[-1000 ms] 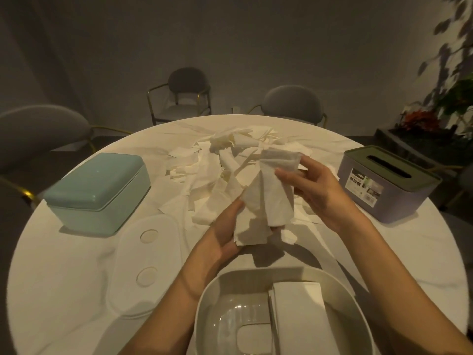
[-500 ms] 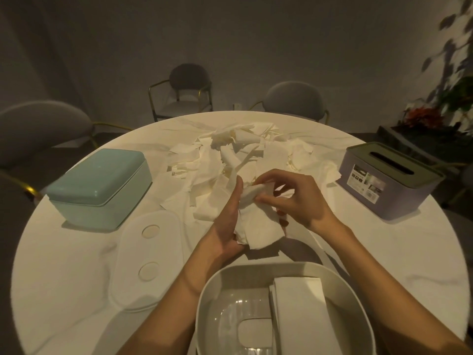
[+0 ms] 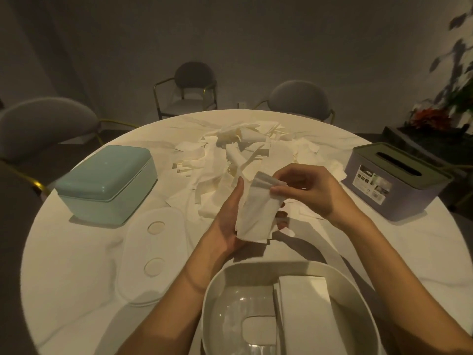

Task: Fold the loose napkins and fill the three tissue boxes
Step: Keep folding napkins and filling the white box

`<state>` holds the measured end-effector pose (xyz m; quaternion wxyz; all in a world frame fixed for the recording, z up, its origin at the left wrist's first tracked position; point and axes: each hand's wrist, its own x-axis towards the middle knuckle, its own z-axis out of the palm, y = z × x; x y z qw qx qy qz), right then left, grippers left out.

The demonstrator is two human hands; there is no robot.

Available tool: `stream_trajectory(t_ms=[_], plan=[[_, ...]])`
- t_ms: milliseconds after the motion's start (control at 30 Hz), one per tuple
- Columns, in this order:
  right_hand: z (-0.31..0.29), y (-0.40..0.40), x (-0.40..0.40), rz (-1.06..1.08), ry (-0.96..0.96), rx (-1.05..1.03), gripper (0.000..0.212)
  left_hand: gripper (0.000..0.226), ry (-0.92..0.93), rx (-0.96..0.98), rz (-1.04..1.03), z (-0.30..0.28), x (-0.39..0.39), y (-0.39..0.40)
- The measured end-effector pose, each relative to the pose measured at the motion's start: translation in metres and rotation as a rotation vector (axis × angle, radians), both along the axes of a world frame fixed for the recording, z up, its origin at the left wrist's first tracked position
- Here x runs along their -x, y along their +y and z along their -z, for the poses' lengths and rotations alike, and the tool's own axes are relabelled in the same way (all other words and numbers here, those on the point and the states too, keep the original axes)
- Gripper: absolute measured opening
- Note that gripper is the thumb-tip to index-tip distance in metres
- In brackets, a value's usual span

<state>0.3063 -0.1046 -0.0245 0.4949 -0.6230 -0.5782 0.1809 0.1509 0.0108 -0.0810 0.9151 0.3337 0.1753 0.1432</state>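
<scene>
Since half a second ago the napkin (image 3: 256, 213) has been drawn flatter and longer: it now lies as a smoother strip along the left hand (image 3: 230, 221), where before it sat bunched between the two hands. The left hand stays under it, palm up with straight fingers and the thumb upright along the strip's left edge. The right hand (image 3: 304, 190) has shifted slightly right and pinches the folded top edge between thumb and fingertips. The hands hang above the tabletop (image 3: 76, 265), between the loose napkin pile (image 3: 238, 155) and the open white tissue box (image 3: 286, 308), which holds a folded stack at its right side. Its white lid (image 3: 153, 252), the teal tissue box (image 3: 107, 183) and the purple tissue box (image 3: 396, 180) have not moved.
</scene>
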Motion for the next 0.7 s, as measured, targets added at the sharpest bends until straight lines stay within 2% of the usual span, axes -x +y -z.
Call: stream_trajectory(t_ms=[67,133,267,400,500,600,633,700], plan=[[0.003,0.001,0.000,0.003,0.020,0.027,0.025,0.078,0.020,-0.050,0.018,0.000,0.001,-0.001],[0.008,0.003,0.001,0.033,-0.046,0.031,0.028,0.079,0.005,-0.063,0.047,-0.002,0.004,-0.004],[0.019,0.010,0.000,0.101,-0.167,0.022,0.018,0.083,0.045,-0.134,0.055,-0.008,0.007,-0.008],[0.025,0.015,0.000,0.140,-0.265,0.114,0.048,0.066,0.107,-0.278,0.065,-0.016,0.010,-0.014],[0.019,0.013,0.002,0.041,-0.229,0.202,0.053,0.060,0.177,-0.399,0.089,-0.025,0.017,-0.019],[0.013,0.002,0.002,0.016,-0.132,0.180,0.040,0.039,0.214,-0.504,0.108,-0.030,0.028,-0.012],[0.013,-0.004,0.001,0.029,-0.084,0.172,0.034,0.042,0.222,-0.563,0.082,-0.026,0.029,-0.005],[0.017,-0.014,0.000,0.048,-0.001,0.166,0.031,0.053,0.277,-0.798,-0.022,-0.016,0.030,0.008]])
